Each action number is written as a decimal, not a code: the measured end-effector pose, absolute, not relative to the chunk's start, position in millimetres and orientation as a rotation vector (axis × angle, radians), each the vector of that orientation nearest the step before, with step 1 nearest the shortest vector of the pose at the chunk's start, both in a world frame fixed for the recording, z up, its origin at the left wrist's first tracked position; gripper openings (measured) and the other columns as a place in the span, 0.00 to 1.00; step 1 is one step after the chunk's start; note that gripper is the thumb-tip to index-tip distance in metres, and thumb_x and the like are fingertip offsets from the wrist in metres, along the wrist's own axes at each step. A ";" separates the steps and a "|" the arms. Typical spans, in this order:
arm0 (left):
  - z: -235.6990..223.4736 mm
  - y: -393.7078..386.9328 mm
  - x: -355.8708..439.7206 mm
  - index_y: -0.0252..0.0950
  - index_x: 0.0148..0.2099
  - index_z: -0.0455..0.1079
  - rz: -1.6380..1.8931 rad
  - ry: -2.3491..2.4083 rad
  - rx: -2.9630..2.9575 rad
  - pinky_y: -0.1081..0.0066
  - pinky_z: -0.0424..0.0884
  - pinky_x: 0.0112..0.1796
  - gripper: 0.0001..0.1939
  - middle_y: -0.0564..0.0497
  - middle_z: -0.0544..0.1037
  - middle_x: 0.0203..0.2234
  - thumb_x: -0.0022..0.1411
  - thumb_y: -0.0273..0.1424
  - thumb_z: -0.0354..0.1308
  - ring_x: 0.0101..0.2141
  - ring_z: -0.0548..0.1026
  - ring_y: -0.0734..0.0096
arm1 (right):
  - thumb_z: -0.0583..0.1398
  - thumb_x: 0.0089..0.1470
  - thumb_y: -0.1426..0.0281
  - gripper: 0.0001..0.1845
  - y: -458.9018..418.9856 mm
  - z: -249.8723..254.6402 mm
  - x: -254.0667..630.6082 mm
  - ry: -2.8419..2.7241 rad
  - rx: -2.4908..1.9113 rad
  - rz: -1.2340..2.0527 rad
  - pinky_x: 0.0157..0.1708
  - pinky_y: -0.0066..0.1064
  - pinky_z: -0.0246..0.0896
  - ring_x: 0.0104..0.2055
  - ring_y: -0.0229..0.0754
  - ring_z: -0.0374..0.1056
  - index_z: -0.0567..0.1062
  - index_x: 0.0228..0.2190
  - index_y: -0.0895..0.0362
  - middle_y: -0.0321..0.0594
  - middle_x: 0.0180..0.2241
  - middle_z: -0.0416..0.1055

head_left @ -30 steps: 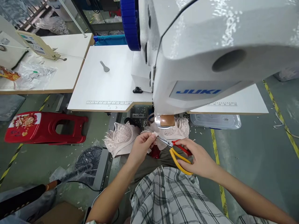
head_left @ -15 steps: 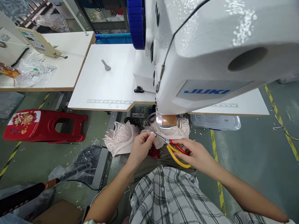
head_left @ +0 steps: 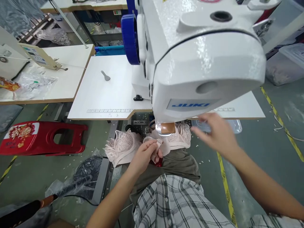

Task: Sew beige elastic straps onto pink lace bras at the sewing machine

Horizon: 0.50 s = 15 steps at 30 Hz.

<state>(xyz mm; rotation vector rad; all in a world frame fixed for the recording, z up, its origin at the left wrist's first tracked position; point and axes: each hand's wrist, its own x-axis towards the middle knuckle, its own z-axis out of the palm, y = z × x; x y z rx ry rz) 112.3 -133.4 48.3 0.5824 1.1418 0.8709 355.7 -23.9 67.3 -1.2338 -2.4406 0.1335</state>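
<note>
Beige lace bra (head_left: pixel 166 147) below the JUKI sewing machine (head_left: pixel 209 66) head; left hand (head_left: pixel 146 155) pinching a pale strip (head_left: pixel 159 144) there. Right hand (head_left: pixel 219 134) at 3 o'clock, blurred, released, thumb apart from fingers. White tabletop (head_left: pixel 111 95) at 11, grey lever (head_left: pixel 105 76) on it. Second tabletop (head_left: pixel 73 60) at 10, plastic bag (head_left: pixel 35 84) on it. Red stool (head_left: pixel 44 137) at 9. Green floor (head_left: pixel 254 152), scraps scattered, yellow-black tape (head_left: pixel 227 190) at 4.

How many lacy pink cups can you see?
2: one lacy cup beside the left hand, and another lacy cup partly hidden by the sewing machine. More could be hidden behind it.
</note>
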 end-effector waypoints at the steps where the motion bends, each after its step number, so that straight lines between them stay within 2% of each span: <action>1: 51.6 -131.6 112.3 0.36 0.30 0.67 0.774 1.101 0.605 0.74 0.62 0.23 0.16 0.52 0.74 0.21 0.58 0.44 0.57 0.18 0.65 0.78 | 0.56 0.63 0.57 0.19 -36.4 66.0 343.1 -2.557 -1.059 0.269 0.37 0.39 0.68 0.41 0.50 0.73 0.75 0.46 0.57 0.50 0.39 0.76; 3: 57.1 -128.7 111.9 0.36 0.31 0.68 0.565 1.043 0.706 0.74 0.63 0.23 0.15 0.51 0.76 0.22 0.61 0.42 0.53 0.17 0.66 0.77 | 0.53 0.65 0.61 0.14 -58.7 58.1 321.5 -2.757 -0.770 0.585 0.34 0.33 0.68 0.39 0.45 0.73 0.76 0.42 0.53 0.44 0.38 0.77; 5: 58.2 -129.3 110.4 0.36 0.30 0.67 0.453 1.100 0.884 0.72 0.65 0.24 0.15 0.51 0.76 0.22 0.64 0.41 0.49 0.18 0.67 0.76 | 0.49 0.67 0.66 0.16 -68.0 46.9 311.6 -2.797 -0.713 0.805 0.29 0.29 0.65 0.33 0.41 0.73 0.76 0.37 0.52 0.40 0.33 0.77; 8: 44.1 -140.6 109.5 0.38 0.33 0.69 0.708 1.521 1.201 0.66 0.70 0.33 0.14 0.48 0.78 0.29 0.65 0.41 0.49 0.28 0.74 0.67 | 0.51 0.65 0.64 0.16 -58.2 32.7 319.8 -2.538 -1.036 0.858 0.28 0.29 0.62 0.31 0.41 0.71 0.75 0.32 0.54 0.42 0.30 0.76; 10: 24.6 -152.4 116.1 0.37 0.41 0.71 0.993 1.731 1.253 0.61 0.71 0.40 0.16 0.45 0.78 0.34 0.63 0.44 0.54 0.36 0.75 0.61 | 0.56 0.61 0.59 0.14 -49.7 28.1 329.2 -2.166 -1.319 0.974 0.26 0.29 0.60 0.27 0.40 0.68 0.73 0.29 0.55 0.40 0.25 0.73; 12: 2.2 -162.4 132.9 0.36 0.53 0.67 1.036 1.516 1.076 0.61 0.72 0.39 0.26 0.45 0.77 0.33 0.62 0.50 0.56 0.36 0.76 0.61 | 0.60 0.55 0.53 0.18 -50.0 26.9 330.7 -1.682 -1.449 1.311 0.23 0.28 0.58 0.22 0.37 0.62 0.68 0.26 0.54 0.34 0.21 0.67; 14: -15.9 -167.9 157.3 0.38 0.67 0.53 0.923 1.108 0.778 0.59 0.73 0.40 0.45 0.45 0.79 0.35 0.57 0.57 0.58 0.35 0.78 0.60 | 0.63 0.49 0.49 0.22 -60.7 28.3 322.6 -1.204 -1.391 1.700 0.21 0.27 0.59 0.21 0.35 0.61 0.65 0.26 0.54 0.32 0.21 0.65; 15: -21.4 -169.3 169.5 0.40 0.70 0.47 0.905 1.016 0.626 0.57 0.74 0.40 0.49 0.43 0.79 0.38 0.56 0.61 0.56 0.36 0.79 0.57 | 0.64 0.47 0.49 0.23 -68.8 30.3 316.7 -1.015 -1.331 1.873 0.21 0.27 0.60 0.21 0.36 0.62 0.65 0.27 0.54 0.33 0.22 0.66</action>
